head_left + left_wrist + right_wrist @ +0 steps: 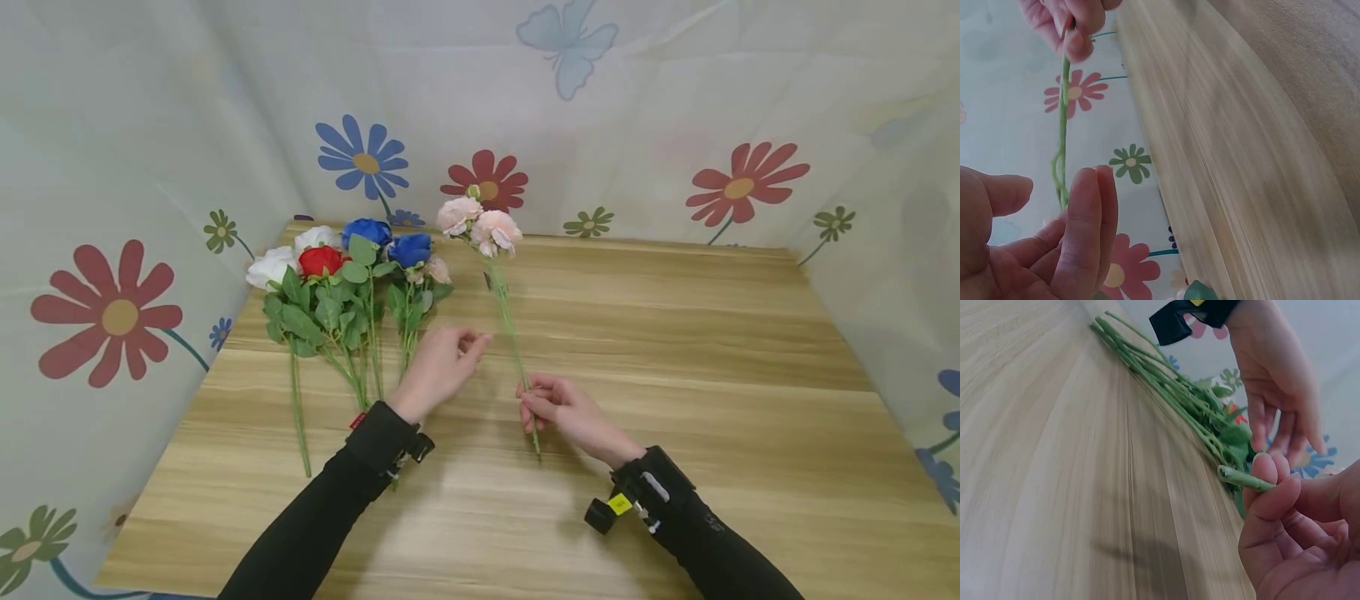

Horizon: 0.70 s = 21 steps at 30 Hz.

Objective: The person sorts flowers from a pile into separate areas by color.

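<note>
In the head view a pale pink artificial flower (496, 232) stands tilted above the wooden table, two blooms and a small bud on a long green stem. My right hand (573, 412) pinches that stem near its lower end; the cut end (1235, 477) sticks out past the fingertips in the right wrist view. My left hand (442, 367) is to the left of the stem, fingers loosely bent and thumb apart, holding nothing. In the left wrist view its fingers (1082, 231) are near the stem; whether they touch it I cannot tell.
Left of the hands lie several artificial flowers on the wooden table (675, 333): white (272, 268), red (321, 261), blue (410, 249) and a pale pink one (437, 270). Their stems point toward the front edge. A flower-printed curtain (637, 108) surrounds the table.
</note>
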Each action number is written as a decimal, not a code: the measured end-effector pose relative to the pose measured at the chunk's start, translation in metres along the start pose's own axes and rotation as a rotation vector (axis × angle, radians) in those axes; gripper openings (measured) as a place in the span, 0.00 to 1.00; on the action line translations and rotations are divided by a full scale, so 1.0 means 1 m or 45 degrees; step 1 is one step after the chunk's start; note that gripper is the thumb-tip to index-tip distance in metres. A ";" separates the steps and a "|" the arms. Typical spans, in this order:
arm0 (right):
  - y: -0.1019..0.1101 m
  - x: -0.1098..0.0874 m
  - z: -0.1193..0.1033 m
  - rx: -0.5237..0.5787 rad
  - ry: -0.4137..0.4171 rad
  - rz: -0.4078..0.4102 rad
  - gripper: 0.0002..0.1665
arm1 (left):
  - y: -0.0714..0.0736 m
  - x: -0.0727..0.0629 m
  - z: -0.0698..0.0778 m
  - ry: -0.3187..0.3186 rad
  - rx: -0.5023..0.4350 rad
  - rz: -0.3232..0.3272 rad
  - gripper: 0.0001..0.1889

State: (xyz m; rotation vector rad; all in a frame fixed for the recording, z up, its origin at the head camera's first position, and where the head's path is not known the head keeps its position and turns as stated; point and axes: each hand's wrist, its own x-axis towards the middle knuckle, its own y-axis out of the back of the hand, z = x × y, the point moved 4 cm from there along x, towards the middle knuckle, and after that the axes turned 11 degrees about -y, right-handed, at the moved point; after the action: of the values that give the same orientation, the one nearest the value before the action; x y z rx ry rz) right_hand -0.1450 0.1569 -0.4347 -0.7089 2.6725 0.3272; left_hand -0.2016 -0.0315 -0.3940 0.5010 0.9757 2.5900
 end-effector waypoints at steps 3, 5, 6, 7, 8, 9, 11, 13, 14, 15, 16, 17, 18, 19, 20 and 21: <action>0.013 -0.010 0.009 0.013 -0.002 -0.001 0.16 | -0.001 0.000 0.000 -0.016 0.039 -0.004 0.19; 0.024 -0.017 0.015 0.010 -0.001 0.013 0.16 | -0.001 0.000 0.001 -0.029 0.060 -0.006 0.20; 0.029 -0.021 0.018 0.010 0.001 0.017 0.16 | -0.001 0.000 0.002 -0.034 0.067 -0.005 0.20; 0.034 -0.024 0.021 0.002 0.007 0.024 0.16 | -0.001 0.000 0.002 -0.037 0.070 -0.004 0.20; 0.038 -0.027 0.023 -0.003 0.010 0.033 0.15 | -0.001 0.000 0.003 -0.038 0.071 -0.005 0.19; 0.043 -0.031 0.026 -0.010 0.011 0.040 0.15 | -0.001 0.000 0.003 -0.040 0.072 -0.005 0.19; 0.052 -0.037 0.031 -0.024 0.016 0.049 0.16 | -0.002 0.000 0.003 -0.034 0.079 -0.009 0.18; 0.060 -0.043 0.035 -0.036 0.015 0.051 0.16 | -0.002 0.000 0.003 -0.025 0.089 -0.011 0.18; 0.064 -0.046 0.038 -0.034 0.011 0.050 0.17 | -0.003 0.000 0.003 -0.024 0.104 -0.013 0.19; 0.067 -0.048 0.040 -0.036 0.008 0.049 0.17 | -0.003 0.000 0.003 -0.023 0.122 -0.017 0.19; 0.071 -0.051 0.042 -0.038 0.007 0.047 0.17 | -0.004 0.000 0.003 -0.024 0.146 -0.022 0.20; 0.075 -0.054 0.044 -0.038 0.010 0.046 0.18 | -0.004 0.000 0.003 -0.027 0.172 -0.027 0.20; 0.079 -0.058 0.046 -0.036 0.010 0.045 0.18 | -0.005 0.000 0.004 -0.034 0.192 -0.026 0.21; 0.083 -0.061 0.048 -0.035 0.012 0.045 0.18 | -0.006 -0.001 0.004 -0.040 0.215 -0.030 0.21; 0.087 -0.065 0.050 -0.037 0.016 0.045 0.18 | -0.006 -0.001 0.005 -0.042 0.232 -0.034 0.22; 0.091 -0.068 0.052 -0.040 0.020 0.047 0.19 | -0.007 -0.001 0.005 -0.041 0.243 -0.042 0.22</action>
State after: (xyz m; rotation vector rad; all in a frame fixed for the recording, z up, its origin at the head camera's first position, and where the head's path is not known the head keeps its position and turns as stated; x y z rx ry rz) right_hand -0.1221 0.2799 -0.4431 -0.6753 2.7037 0.3758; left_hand -0.1974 -0.0242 -0.3955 0.5679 1.2166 2.4648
